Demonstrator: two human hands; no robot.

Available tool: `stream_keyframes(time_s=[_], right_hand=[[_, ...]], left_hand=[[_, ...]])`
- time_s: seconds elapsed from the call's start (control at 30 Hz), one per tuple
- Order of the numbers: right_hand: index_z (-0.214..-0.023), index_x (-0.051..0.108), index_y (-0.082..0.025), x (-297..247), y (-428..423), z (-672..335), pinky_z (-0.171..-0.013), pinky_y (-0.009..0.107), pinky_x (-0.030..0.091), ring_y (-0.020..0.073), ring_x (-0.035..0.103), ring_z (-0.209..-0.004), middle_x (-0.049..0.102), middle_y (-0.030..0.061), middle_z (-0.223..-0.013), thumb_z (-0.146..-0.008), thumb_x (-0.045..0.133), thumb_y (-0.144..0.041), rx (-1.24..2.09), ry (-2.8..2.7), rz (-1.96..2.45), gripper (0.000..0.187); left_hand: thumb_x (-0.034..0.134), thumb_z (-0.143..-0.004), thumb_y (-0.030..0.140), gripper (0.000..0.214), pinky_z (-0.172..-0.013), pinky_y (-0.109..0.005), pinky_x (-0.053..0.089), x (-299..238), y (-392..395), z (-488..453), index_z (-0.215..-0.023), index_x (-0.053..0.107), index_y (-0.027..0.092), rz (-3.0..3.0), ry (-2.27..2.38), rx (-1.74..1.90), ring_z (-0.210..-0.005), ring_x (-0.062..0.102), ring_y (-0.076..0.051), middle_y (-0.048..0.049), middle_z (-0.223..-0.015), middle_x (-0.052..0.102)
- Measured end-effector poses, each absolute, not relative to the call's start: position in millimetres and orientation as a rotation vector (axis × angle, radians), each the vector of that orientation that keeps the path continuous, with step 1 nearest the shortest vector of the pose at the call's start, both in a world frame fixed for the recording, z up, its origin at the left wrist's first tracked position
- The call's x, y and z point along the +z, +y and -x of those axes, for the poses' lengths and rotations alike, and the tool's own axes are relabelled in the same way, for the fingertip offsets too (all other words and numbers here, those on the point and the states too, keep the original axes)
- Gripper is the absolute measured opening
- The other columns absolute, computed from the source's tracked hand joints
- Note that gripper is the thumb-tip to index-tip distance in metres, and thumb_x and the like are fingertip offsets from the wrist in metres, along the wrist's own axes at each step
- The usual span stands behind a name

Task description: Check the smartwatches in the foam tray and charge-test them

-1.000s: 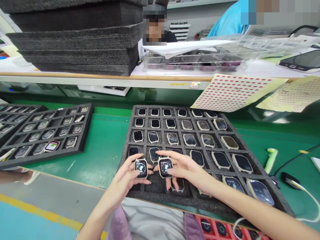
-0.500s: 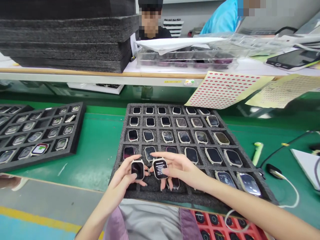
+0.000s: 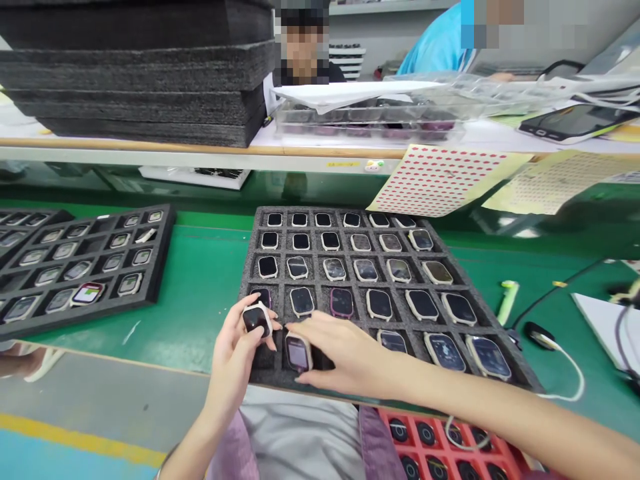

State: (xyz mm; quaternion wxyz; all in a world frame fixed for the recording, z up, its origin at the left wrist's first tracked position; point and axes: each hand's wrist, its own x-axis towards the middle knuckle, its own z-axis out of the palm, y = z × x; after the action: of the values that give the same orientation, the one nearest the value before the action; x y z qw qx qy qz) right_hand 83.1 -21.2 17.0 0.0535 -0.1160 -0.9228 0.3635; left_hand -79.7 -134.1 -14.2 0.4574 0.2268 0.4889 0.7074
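A black foam tray (image 3: 250, 280) with a grid of pockets lies on the green belt in front of me, most pockets holding a smartwatch body face up. My left hand (image 3: 235, 353) is closed on one watch body (image 3: 257, 319) with a dark screen, held just above the tray's near left corner. My right hand (image 3: 345, 357) pinches a second watch body (image 3: 299, 352) and holds it down at a pocket in the nearest row. The pocket under my left hand is dark and partly hidden.
A second foam tray (image 3: 163, 257) of watches lies to the left. Stacked foam sheets (image 3: 150, 87) and clear plastic trays (image 3: 375, 120) sit on the raised shelf, with red-dot sticker sheets (image 3: 445, 180) hanging off it. A cable (image 3: 560, 353) lies at right. A red tray (image 3: 430, 447) sits near my lap. Two people sit beyond the shelf.
Both lit screens went dark. My right hand lowered its watch to the tray's nearest row. My left hand shifted its watch left and tilted it.
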Motion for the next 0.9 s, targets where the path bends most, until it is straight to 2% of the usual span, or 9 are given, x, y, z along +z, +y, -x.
stream_keyframes(time_s=[0.1, 0.23, 0.3, 0.37, 0.5, 0.63, 0.77, 0.83, 0.9], right_hand=[[-0.126, 0.052, -0.010, 30, -22, -87, -0.086, 0.045, 0.048, 0.0301, 0.053, -0.102, 0.056, 0.0156, -0.116, -0.072, 0.078, -0.042, 0.615, -2.985, 0.248, 0.068], [-0.094, 0.065, -0.015, 36, -21, -108, -0.073, 0.036, 0.047, 0.0233, 0.058, -0.080, 0.061, 0.0080, -0.087, -0.086, 0.066, -0.032, 0.134, -3.067, 0.441, 0.019], [-0.081, 0.065, -0.015, 30, -24, -116, -0.066, 0.035, 0.046, 0.0229, 0.058, -0.069, 0.058, 0.0058, -0.071, -0.085, 0.067, -0.025, -0.058, -3.073, 0.606, 0.011], [-0.083, 0.065, -0.014, 22, -30, -120, -0.064, 0.035, 0.047, 0.0245, 0.059, -0.068, 0.059, 0.0067, -0.070, -0.081, 0.072, -0.024, -0.096, -3.038, 0.762, 0.013], [-0.094, 0.064, -0.013, 10, -38, -120, -0.067, 0.032, 0.048, 0.0229, 0.061, -0.077, 0.062, 0.0076, -0.083, -0.080, 0.073, -0.023, 0.300, -2.845, 0.987, 0.019], [-0.106, 0.062, -0.013, 13, -33, -121, -0.060, 0.025, 0.046, 0.0148, 0.055, -0.063, 0.056, -0.0012, -0.072, -0.072, 0.080, -0.017, 0.854, -2.585, 1.047, 0.039], [-0.086, 0.067, -0.015, 32, -14, -119, -0.061, 0.023, 0.047, 0.0126, 0.055, -0.068, 0.055, 0.0012, -0.080, -0.083, 0.069, -0.025, 1.257, -2.437, 0.809, 0.011], [-0.090, 0.063, -0.016, 39, -2, -114, -0.068, 0.025, 0.051, 0.0153, 0.060, -0.082, 0.057, 0.0045, -0.094, -0.089, 0.061, -0.030, 1.469, -2.273, 0.687, 0.014], [-0.101, 0.054, -0.017, 40, 8, -108, -0.060, 0.025, 0.054, 0.0167, 0.064, -0.081, 0.060, 0.0067, -0.100, -0.092, 0.055, -0.033, 1.736, -2.067, 0.641, 0.018]], left_hand=[[0.059, -0.083, 0.019, 0.038, -0.065, -0.023, 0.049, -16, -136, 80, -0.119, 0.051, 0.020, -0.588, 1.201, 1.725, -0.084, 0.062, -0.016, -0.0067, -0.099, 0.064], [0.060, -0.083, 0.021, 0.040, -0.061, -0.021, 0.047, -16, -138, 83, -0.121, 0.049, 0.022, -0.665, 1.249, 1.666, -0.078, 0.061, -0.013, -0.0043, -0.097, 0.061], [0.062, -0.082, 0.022, 0.041, -0.059, -0.020, 0.045, -14, -137, 82, -0.121, 0.048, 0.023, -0.712, 1.314, 1.617, -0.075, 0.059, -0.012, -0.0024, -0.093, 0.060], [0.064, -0.080, 0.021, 0.041, -0.054, -0.018, 0.043, -10, -133, 78, -0.119, 0.048, 0.022, -0.776, 1.372, 1.564, -0.067, 0.056, -0.009, 0.0000, -0.087, 0.058], [0.065, -0.078, 0.020, 0.035, -0.044, -0.016, 0.033, -4, -121, 63, -0.109, 0.048, 0.021, -0.866, 1.388, 1.486, -0.049, 0.041, -0.004, 0.0045, -0.077, 0.053], [0.061, -0.080, 0.020, 0.027, -0.044, -0.016, 0.033, -5, -113, 53, -0.103, 0.045, 0.023, -0.925, 1.438, 1.481, -0.051, 0.042, -0.005, 0.0062, -0.074, 0.046], [0.055, -0.082, 0.018, 0.024, -0.048, -0.018, 0.034, -9, -113, 54, -0.103, 0.044, 0.023, -1.014, 1.530, 1.382, -0.052, 0.040, -0.007, 0.0070, -0.071, 0.043], [0.054, -0.081, 0.016, 0.023, -0.051, -0.018, 0.034, -11, -114, 55, -0.102, 0.045, 0.023, -1.078, 1.571, 1.312, -0.052, 0.039, -0.008, 0.0078, -0.068, 0.042], [0.054, -0.079, 0.014, 0.024, -0.055, -0.019, 0.036, -12, -115, 55, -0.100, 0.046, 0.022, -1.131, 1.602, 1.265, -0.056, 0.041, -0.009, 0.0077, -0.067, 0.043]])
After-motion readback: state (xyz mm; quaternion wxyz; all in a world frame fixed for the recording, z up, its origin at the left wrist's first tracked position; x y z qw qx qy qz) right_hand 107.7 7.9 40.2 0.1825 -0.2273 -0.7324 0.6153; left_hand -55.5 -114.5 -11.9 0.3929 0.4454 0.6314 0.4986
